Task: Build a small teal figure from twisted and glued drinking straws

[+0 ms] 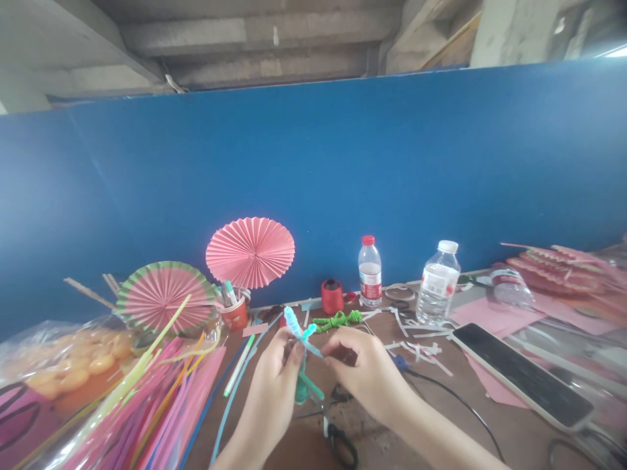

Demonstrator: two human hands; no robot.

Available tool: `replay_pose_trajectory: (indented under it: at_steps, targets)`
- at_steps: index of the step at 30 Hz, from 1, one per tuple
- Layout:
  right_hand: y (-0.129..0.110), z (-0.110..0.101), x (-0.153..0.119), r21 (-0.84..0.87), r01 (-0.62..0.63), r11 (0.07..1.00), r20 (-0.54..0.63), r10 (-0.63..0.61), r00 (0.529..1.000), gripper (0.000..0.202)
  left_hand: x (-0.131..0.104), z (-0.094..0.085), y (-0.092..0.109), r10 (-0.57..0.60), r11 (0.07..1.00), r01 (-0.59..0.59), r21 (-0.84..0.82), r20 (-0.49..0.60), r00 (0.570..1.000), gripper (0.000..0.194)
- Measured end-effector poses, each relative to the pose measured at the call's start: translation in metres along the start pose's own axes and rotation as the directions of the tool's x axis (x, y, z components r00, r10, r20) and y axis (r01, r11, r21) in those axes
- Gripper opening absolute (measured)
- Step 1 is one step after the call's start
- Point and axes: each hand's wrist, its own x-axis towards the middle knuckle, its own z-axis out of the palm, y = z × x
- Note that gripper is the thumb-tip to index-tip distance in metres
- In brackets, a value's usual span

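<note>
Just above the middle of the brown table, my left hand [278, 375] pinches a light-blue fuzzy pipe cleaner piece [292, 322] between thumb and fingers. The piece has a thick twisted upper end and a short teal branch. My right hand [356, 365] has its fingertips closed on the end of a light-blue strand that runs right from the piece. Beneath the hands hangs a green fuzzy part [302, 389] with a stem pointing down to the right; whether it joins the blue piece is partly hidden by my left hand.
Black-handled scissors [343, 446] lie below the hands. Bundled pipe cleaners [142, 405] cover the left. Behind stand a red cup [234, 314], paper fan [251, 252], red spool [332, 297] and bottles [371, 274] [438, 284]. A phone [523, 373] lies right.
</note>
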Motion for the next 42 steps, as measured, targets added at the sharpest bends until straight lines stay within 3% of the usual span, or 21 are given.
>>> replay_pose_trajectory:
  at_steps: [4, 8, 13, 19, 24, 30, 35, 42]
  targets:
    - [-0.006, -0.001, 0.0, 0.144, -0.046, 0.989, 0.044, 0.04, 0.998, 0.013, 0.0, -0.001, 0.003, 0.034, 0.993, -0.028, -0.117, 0.053, 0.998, 0.019]
    - [-0.012, -0.002, -0.003, 0.3, -0.057, 0.952, 0.067, 0.039, 0.997, 0.02, -0.001, -0.001, 0.003, 0.159, 0.959, -0.149, -0.24, 0.02, 0.987, 0.012]
    - [-0.02, -0.001, -0.013, 0.199, 0.151, 0.968, -0.008, -0.152, 0.988, 0.032, -0.006, 0.002, 0.004, 0.239, 0.841, -0.244, -0.483, -0.072, 0.968, 0.007]
    - [-0.019, 0.0, -0.016, 0.116, 0.295, 0.948, -0.098, -0.285, 0.953, 0.027, -0.008, 0.007, 0.001, 0.331, 0.753, -0.343, -0.561, -0.127, 0.935, 0.015]
    - [-0.02, -0.001, -0.016, 0.121, 0.308, 0.944, -0.134, -0.292, 0.947, 0.02, -0.007, 0.006, -0.007, 0.415, 0.774, -0.421, -0.474, -0.124, 0.902, 0.023]
    - [-0.024, -0.003, -0.013, 0.174, 0.216, 0.961, -0.121, -0.196, 0.973, 0.019, -0.007, 0.006, -0.01, 0.448, 0.781, -0.456, -0.426, -0.126, 0.885, 0.022]
    - [-0.024, 0.0, -0.013, 0.208, 0.162, 0.965, -0.12, -0.139, 0.983, 0.022, -0.007, 0.002, -0.009, 0.541, 0.772, -0.548, -0.321, -0.119, 0.832, 0.027]
    - [-0.019, 0.002, -0.011, 0.401, -0.046, 0.915, -0.024, 0.061, 0.998, 0.018, -0.007, -0.008, -0.005, 0.559, 0.826, -0.559, -0.065, -0.031, 0.829, 0.02]
